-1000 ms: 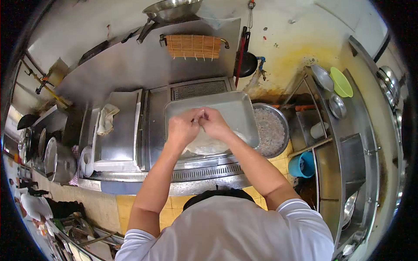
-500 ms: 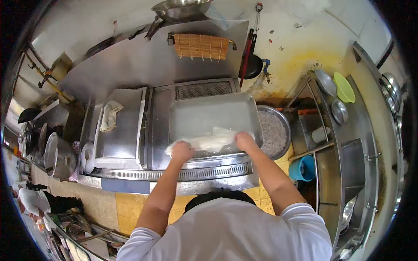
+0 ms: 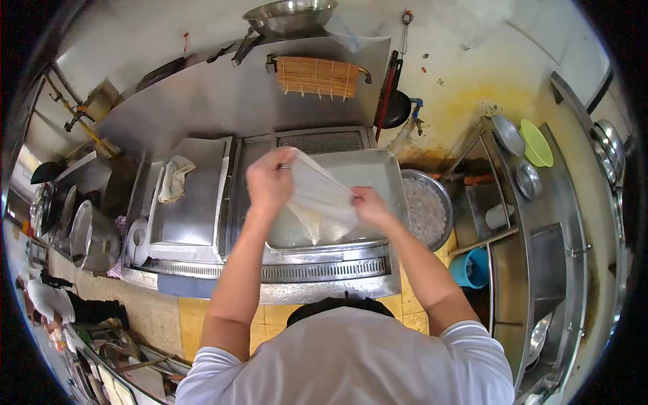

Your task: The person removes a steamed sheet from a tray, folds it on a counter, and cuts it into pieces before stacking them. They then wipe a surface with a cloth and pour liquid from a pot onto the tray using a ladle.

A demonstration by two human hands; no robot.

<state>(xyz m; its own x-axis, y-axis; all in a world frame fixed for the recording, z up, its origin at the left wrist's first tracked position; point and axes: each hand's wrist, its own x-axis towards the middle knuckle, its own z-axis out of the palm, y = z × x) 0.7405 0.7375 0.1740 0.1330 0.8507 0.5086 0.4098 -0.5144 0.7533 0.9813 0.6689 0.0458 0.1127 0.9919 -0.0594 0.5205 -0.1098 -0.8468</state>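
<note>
A thin, translucent white cloth (image 3: 322, 199) is stretched between my two hands, its lower part hanging to a point over a large metal tray (image 3: 371, 165). My left hand (image 3: 270, 183), raised higher and wearing a ring, is closed on the upper left corner. Lower down, my right hand (image 3: 371, 206) pinches the cloth's right edge. The tray rests on a steel counter and holds a shallow, cloudy layer of liquid. Just right of it stands a round metal basin (image 3: 426, 208) filled with a greyish, lumpy mass.
A steel lid (image 3: 189, 216) with a folded cloth (image 3: 175, 179) on it lies to the left. A bamboo mat (image 3: 317, 76) hangs on the backsplash. At right are a blue bucket (image 3: 469, 268) and a steel shelf with bowls. Another person (image 3: 54, 302) is at far left.
The cloth has been lifted from the near side of the tray and pulled open. My left hand has risen up and away from me; my right hand has moved slightly left and up.
</note>
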